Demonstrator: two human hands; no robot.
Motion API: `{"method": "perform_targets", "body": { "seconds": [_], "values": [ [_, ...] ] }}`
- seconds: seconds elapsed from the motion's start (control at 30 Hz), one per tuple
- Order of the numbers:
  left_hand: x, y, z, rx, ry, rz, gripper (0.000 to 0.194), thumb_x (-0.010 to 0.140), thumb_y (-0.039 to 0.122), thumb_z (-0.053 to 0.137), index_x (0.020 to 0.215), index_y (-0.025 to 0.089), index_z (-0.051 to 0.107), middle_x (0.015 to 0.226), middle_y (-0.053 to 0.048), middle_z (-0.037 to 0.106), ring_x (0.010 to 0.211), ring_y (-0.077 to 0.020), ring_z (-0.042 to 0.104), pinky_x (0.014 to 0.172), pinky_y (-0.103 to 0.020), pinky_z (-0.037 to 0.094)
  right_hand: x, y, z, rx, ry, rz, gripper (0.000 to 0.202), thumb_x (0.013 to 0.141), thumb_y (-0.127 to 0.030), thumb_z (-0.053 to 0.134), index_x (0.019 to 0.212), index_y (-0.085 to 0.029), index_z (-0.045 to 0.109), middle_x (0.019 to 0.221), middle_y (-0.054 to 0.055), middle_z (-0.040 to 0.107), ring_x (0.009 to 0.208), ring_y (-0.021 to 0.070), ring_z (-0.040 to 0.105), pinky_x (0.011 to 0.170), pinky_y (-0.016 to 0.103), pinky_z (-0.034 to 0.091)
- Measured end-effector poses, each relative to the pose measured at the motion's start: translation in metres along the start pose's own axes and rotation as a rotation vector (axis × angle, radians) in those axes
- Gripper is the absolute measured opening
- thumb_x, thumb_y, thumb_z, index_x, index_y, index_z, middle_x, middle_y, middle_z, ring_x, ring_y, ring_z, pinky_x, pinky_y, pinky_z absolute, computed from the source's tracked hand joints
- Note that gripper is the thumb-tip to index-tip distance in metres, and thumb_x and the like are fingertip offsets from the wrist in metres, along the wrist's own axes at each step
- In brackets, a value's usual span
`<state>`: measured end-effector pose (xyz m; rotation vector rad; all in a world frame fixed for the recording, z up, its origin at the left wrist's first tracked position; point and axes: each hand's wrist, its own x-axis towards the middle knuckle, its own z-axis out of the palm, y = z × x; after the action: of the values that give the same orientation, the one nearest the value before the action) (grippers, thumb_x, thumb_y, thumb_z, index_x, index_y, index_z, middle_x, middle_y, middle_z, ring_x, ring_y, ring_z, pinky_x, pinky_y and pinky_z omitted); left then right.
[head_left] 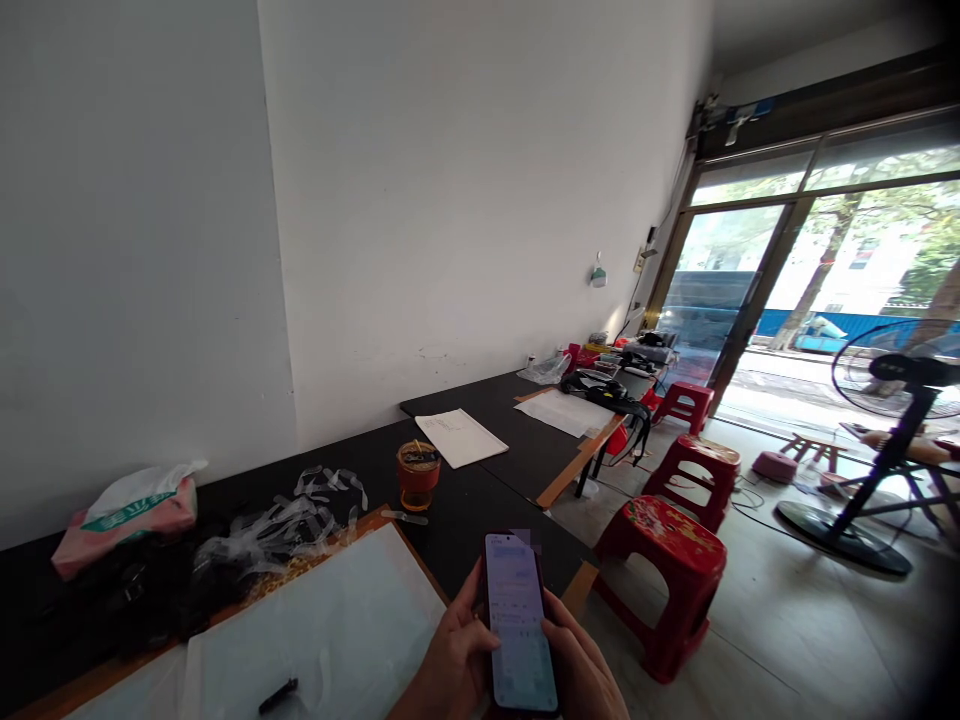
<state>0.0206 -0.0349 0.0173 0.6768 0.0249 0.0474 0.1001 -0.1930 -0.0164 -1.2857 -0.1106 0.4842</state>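
Note:
A smartphone [517, 625] with its screen lit is held upright in both hands, low in the middle of the head view. My left hand [457, 645] wraps the phone's left edge, its thumb at the screen. On the other side, my right hand [577, 650] grips the right edge, thumb also against the screen. The text on the display is too small to read. Left of the hands lies a pale sheet [322, 620] on the black table [480, 495], with a small black object [278, 696] on it. Beyond the phone stands an amber cup with a brown band [418, 478].
A pink tissue pack [127, 515] and a heap of clear plastic strips [277, 530] lie on the left. Papers [461, 437] and a black bag [600, 388] are farther along the table. Red stools [667, 560] and a standing fan [885, 450] occupy the floor at right.

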Motion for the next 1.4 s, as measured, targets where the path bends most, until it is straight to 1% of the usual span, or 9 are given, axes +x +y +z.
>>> {"method": "perform_targets", "body": {
  "seconds": [0.1,0.2,0.4,0.57,0.73,0.93,1.03,1.2,1.4],
  "values": [
    [-0.001,0.001,0.000,-0.023,0.001,-0.022,0.097,0.069,0.002,0.055,0.155,0.022,0.017,0.125,-0.012,0.065,0.116,-0.0286,0.058,0.089,-0.036,0.045,0.001,0.000,0.000,-0.044,0.022,-0.005,0.066,0.073,-0.056,0.072,0.132,-0.026,0.063,0.119,0.006,0.075,0.121,0.0377,0.060,0.094,0.043,0.053],
    [-0.001,0.001,-0.001,-0.036,0.009,-0.037,0.099,0.069,0.001,0.056,0.156,0.022,0.013,0.124,-0.012,0.066,0.116,-0.0277,0.058,0.092,-0.036,0.044,-0.003,-0.007,0.004,-0.080,0.052,-0.013,0.065,0.072,-0.056,0.074,0.129,-0.025,0.066,0.119,0.005,0.075,0.121,0.0378,0.059,0.094,0.041,0.053],
    [-0.002,0.002,0.003,-0.032,0.019,-0.024,0.099,0.066,0.000,0.054,0.155,0.022,0.018,0.123,-0.012,0.066,0.115,-0.0279,0.059,0.093,-0.036,0.044,-0.011,-0.019,0.012,-0.078,0.000,-0.042,0.059,0.072,-0.055,0.075,0.123,-0.025,0.069,0.117,0.004,0.076,0.118,0.0372,0.062,0.090,0.038,0.055],
    [-0.001,0.002,0.003,-0.036,0.020,-0.022,0.103,0.062,0.000,0.055,0.155,0.021,0.016,0.124,-0.013,0.066,0.116,-0.0290,0.058,0.094,-0.037,0.044,-0.006,-0.012,0.010,-0.068,0.037,-0.038,0.053,0.073,-0.053,0.075,0.118,-0.024,0.071,0.117,0.004,0.075,0.118,0.0360,0.061,0.089,0.037,0.054],
    [0.000,0.002,0.000,-0.036,0.022,-0.020,0.104,0.062,0.000,0.055,0.155,0.022,0.016,0.131,-0.013,0.062,0.120,-0.0299,0.055,0.097,-0.038,0.042,-0.003,-0.006,0.008,-0.055,0.065,-0.016,0.060,0.072,-0.055,0.075,0.123,-0.024,0.068,0.117,0.006,0.075,0.116,0.0353,0.062,0.088,0.037,0.054],
    [0.000,0.000,-0.006,-0.050,0.006,-0.055,0.100,0.069,0.002,0.056,0.156,0.024,0.014,0.130,-0.013,0.061,0.124,-0.0314,0.052,0.099,-0.040,0.041,-0.010,-0.013,0.012,-0.064,0.108,0.033,0.065,0.070,-0.057,0.074,0.125,-0.022,0.067,0.114,0.007,0.076,0.113,0.0356,0.064,0.089,0.037,0.052],
    [0.001,0.001,-0.007,-0.066,-0.002,-0.050,0.099,0.068,0.001,0.056,0.155,0.025,0.015,0.130,-0.013,0.062,0.125,-0.0317,0.051,0.100,-0.040,0.040,-0.009,-0.013,0.014,-0.052,0.105,0.025,0.064,0.069,-0.055,0.075,0.123,-0.022,0.069,0.113,0.007,0.077,0.111,0.0361,0.065,0.089,0.038,0.052],
    [0.001,0.002,-0.004,-0.071,0.008,-0.054,0.101,0.067,0.001,0.056,0.156,0.023,0.012,0.126,-0.013,0.064,0.124,-0.0312,0.052,0.100,-0.040,0.040,-0.007,-0.011,0.014,-0.029,0.097,0.004,0.062,0.068,-0.054,0.075,0.121,-0.022,0.070,0.111,0.007,0.077,0.111,0.0358,0.064,0.089,0.039,0.052],
    [0.001,0.001,-0.002,-0.074,0.010,-0.036,0.102,0.064,-0.001,0.054,0.155,0.021,0.015,0.122,-0.013,0.066,0.121,-0.0305,0.054,0.098,-0.040,0.041,-0.011,-0.020,0.017,-0.048,0.101,0.019,0.061,0.065,-0.053,0.077,0.117,-0.022,0.072,0.105,0.007,0.079,0.109,0.0360,0.065,0.088,0.038,0.052]
  ]
}}
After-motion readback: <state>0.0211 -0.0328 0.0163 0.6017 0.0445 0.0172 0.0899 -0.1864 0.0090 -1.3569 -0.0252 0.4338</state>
